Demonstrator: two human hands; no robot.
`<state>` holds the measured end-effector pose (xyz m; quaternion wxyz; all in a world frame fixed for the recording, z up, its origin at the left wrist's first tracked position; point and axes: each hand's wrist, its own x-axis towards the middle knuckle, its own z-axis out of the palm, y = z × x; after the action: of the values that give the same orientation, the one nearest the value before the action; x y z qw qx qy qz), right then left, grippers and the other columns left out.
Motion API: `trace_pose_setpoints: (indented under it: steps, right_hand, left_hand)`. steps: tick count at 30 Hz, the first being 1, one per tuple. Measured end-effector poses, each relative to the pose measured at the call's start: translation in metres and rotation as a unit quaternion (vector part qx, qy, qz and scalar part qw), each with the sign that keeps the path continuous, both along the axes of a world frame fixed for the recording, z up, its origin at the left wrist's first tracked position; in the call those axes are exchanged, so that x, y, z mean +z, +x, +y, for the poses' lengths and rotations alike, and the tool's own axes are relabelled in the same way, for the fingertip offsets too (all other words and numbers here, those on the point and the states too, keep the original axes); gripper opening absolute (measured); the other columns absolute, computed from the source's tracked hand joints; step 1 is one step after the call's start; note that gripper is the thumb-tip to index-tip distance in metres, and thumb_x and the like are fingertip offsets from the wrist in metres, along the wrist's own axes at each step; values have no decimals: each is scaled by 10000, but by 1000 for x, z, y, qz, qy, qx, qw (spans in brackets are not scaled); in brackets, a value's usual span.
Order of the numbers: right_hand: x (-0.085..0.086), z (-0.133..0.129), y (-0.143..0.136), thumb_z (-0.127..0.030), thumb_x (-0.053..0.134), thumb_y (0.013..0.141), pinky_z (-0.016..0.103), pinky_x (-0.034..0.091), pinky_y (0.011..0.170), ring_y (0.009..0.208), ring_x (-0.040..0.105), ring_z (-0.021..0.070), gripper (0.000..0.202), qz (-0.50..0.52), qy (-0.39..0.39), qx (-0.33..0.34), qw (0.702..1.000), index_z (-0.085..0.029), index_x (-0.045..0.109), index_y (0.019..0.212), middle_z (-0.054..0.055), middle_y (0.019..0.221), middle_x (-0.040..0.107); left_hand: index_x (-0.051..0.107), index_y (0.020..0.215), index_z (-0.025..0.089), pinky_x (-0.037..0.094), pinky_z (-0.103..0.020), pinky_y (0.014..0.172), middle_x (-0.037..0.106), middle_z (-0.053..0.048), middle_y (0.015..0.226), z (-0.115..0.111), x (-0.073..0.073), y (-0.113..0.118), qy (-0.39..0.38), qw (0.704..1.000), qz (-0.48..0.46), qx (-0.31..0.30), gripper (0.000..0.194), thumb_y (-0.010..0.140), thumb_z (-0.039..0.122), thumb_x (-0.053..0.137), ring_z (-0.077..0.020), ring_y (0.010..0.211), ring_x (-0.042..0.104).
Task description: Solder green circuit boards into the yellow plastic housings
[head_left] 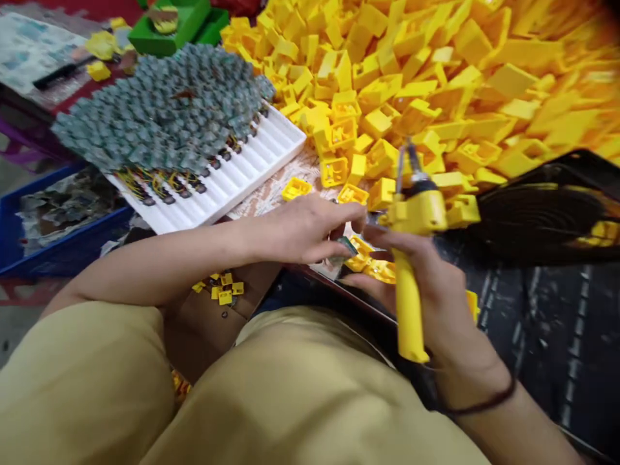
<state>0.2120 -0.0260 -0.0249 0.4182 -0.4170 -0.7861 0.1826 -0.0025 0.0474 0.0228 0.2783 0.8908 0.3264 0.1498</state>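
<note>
My left hand [312, 229] reaches in from the left, thumb and fingers closed around a small dark green circuit board [347, 245]. Directly beneath it are open yellow plastic housings [380, 270], near the fingertips of both hands. My right hand [436, 290] grips a yellow soldering gun [407, 303], its handle pointing down and its metal tip pointing up and away. The right thumb and fingertips extend toward the housings; whether they touch them is unclear. More open housings [334, 172] lie just beyond my hands.
A large heap of yellow housings [387, 84] fills the back right. Wired circuit boards [165, 116] cover a white foam tray [261, 161] at left. A black fan [533, 206] stands right. A blue bin [58, 255], green boxes [169, 29] and a cardboard box [194, 336] are around.
</note>
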Motion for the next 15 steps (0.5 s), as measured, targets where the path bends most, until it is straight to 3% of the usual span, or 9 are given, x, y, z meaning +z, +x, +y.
trace_pose_setpoints:
  steps: [3, 6, 8, 10, 13, 15]
  right_hand:
    - [-2, 1, -6, -344, 756, 868, 176, 551, 630, 707, 679, 108, 336, 22, -10, -23, 999, -253, 530, 1098, -41, 867, 667]
    - [-3, -5, -4, -276, 770, 848, 155, 535, 579, 618, 628, 83, 343, 83, -18, -73, 994, -239, 516, 1075, -64, 777, 601]
    - [-1, -9, -1, -251, 779, 835, 152, 539, 589, 623, 615, 76, 349, 115, -12, -96, 989, -235, 513, 1061, -61, 783, 583]
    - [1, -13, 0, -242, 776, 836, 154, 540, 597, 621, 602, 71, 340, 110, 4, -108, 988, -234, 513, 1052, -57, 793, 569]
    - [-2, -16, -3, -241, 770, 846, 170, 548, 593, 623, 619, 84, 339, 65, 36, -119, 990, -235, 517, 1071, -45, 815, 586]
    - [-7, -15, -7, -239, 772, 847, 186, 550, 579, 621, 637, 103, 350, 27, 74, -122, 989, -236, 518, 1088, -41, 804, 608]
  left_hand:
    - [652, 1127, 160, 521, -227, 691, 742, -32, 854, -6, -17, 10, -180, 976, -122, 18, 311, 853, 296, 707, -137, 739, 706]
    - [578, 1323, 169, 576, -287, 789, 760, -119, 1063, -8, -34, 1, -344, 894, -277, 77, 592, 854, 508, 702, -187, 863, 750]
    - [598, 1338, 170, 569, -337, 914, 716, -160, 1223, -10, -41, -5, -372, 867, -319, 93, 687, 797, 567, 747, -245, 1059, 725]
    - [666, 1275, 167, 554, -344, 959, 704, -145, 1260, -16, -44, -3, -359, 881, -293, 97, 645, 785, 578, 753, -270, 1164, 681]
    - [717, 1206, 159, 576, -311, 868, 743, -108, 1182, -26, -44, 13, -339, 892, -270, 133, 599, 795, 595, 729, -245, 1056, 717]
    - [750, 1120, 150, 579, -302, 863, 768, -97, 1103, -31, -47, 29, -338, 859, -344, 169, 577, 751, 593, 769, -224, 992, 730]
